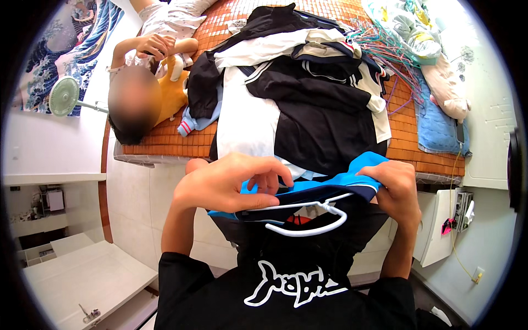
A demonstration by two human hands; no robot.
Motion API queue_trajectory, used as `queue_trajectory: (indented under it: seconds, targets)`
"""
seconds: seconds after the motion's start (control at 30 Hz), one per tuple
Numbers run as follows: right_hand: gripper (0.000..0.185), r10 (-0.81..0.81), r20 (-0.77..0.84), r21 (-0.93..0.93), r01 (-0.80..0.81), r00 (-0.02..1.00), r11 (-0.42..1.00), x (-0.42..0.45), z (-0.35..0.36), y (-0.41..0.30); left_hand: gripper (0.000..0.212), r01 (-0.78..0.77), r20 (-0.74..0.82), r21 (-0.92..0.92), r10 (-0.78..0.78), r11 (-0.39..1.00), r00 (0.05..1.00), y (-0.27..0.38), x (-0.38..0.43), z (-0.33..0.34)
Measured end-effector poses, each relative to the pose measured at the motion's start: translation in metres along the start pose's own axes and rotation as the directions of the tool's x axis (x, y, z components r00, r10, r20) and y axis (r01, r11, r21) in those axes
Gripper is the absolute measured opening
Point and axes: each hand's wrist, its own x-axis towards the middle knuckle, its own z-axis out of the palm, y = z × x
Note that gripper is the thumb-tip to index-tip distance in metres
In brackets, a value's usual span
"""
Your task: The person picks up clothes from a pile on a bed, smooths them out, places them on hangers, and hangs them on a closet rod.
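A blue garment with a navy neckline (pixel 346 177) is held over my lap. Inside its neck opening lies a white clothes hanger (pixel 307 233), its hook curving down towards my body. My right hand (pixel 394 185) grips the garment at its right shoulder, thumb on top. At the other side my left hand (pixel 231 181) has its thumb along the hanger's arm, with the index finger raised apart from it. Whether the curled fingers behind pinch cloth or hanger is hidden. Just beyond my hands, a heap of black and white clothes (pixel 326 119) covers the bed's front edge.
Many-coloured hangers (pixel 383 49) lie tangled right of the heap on the bed's tile mat (pixel 404 140). A person (pixel 169 24) lies at the left beside a yellow plush toy (pixel 175 86). A fan (pixel 65 95) stands left; a blue pillow (pixel 437 128) lies right.
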Motion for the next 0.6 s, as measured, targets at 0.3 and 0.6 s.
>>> queue_trajectory:
  seconds: [0.3,0.6]
  targets:
    - [0.028,0.038,0.01,-0.026,-0.038,0.999,0.999,-0.007,0.0,0.002,0.022,0.086,-0.032,0.348,-0.08,0.934,0.996,0.03,0.002,-0.006]
    - [0.023,0.249,-0.135,0.029,-0.248,0.959,0.968,-0.021,-0.006,0.018,0.025,0.039,-0.223,0.415,0.059,0.909,0.973,0.002,-0.013,0.0]
